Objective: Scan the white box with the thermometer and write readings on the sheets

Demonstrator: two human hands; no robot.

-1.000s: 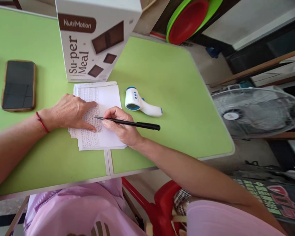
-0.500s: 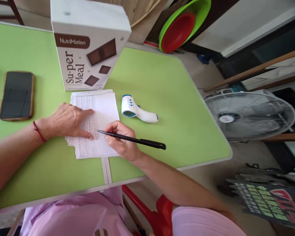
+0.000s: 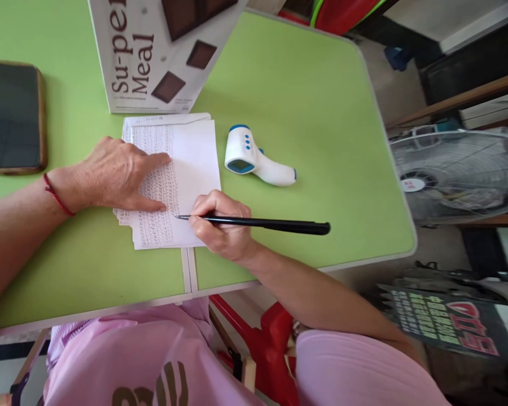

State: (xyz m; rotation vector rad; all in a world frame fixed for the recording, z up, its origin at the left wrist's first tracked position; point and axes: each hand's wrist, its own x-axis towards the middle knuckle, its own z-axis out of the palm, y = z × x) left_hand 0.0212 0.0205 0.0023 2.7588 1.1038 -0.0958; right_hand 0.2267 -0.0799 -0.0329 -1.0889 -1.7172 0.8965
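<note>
Pen (image 3: 275,224), pinched in the right hand's (image 3: 226,239) grip, has moved past the left thumb toward the tabletop's (image 3: 330,141) near edge; writing seems further along. Spread left hand (image 3: 110,175) rests on paper (image 3: 195,158) near that edge.

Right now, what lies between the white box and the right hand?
The paper sheets lie between the white box and the right hand, as the head view shows.
</note>
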